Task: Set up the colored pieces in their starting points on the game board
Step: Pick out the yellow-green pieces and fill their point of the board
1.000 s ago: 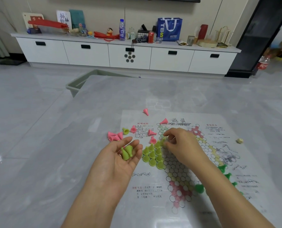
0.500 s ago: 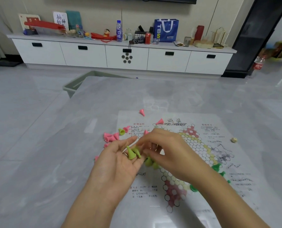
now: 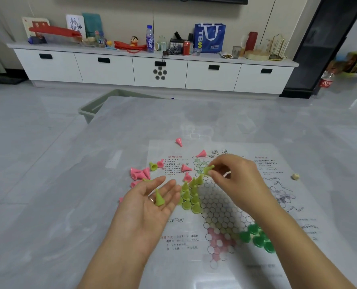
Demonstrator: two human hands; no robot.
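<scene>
A white paper game board (image 3: 256, 205) with a hexagon-cell star lies on the grey table. Several lime cone pieces (image 3: 191, 195) stand in the star's left point. My left hand (image 3: 150, 203) lies palm up beside them, fingers straight, with one lime cone (image 3: 158, 198) resting on it. My right hand (image 3: 233, 180) pinches another lime cone (image 3: 208, 169) just above the upper cells of that point. Loose pink cones (image 3: 140, 174) lie left of the board, others on its upper left. Dark green pieces (image 3: 256, 236) stand by my right forearm.
One lime cone (image 3: 153, 166) lies among the pink ones. A small beige ball (image 3: 295, 176) sits on the board's right side. A grey-green bin (image 3: 102, 103) stands past the table's far left corner. A white cabinet (image 3: 152, 67) with clutter lines the wall.
My right hand took one lime cone from my left palm and carried it up and right over the board. One cone is left on the palm, where two lay before.
</scene>
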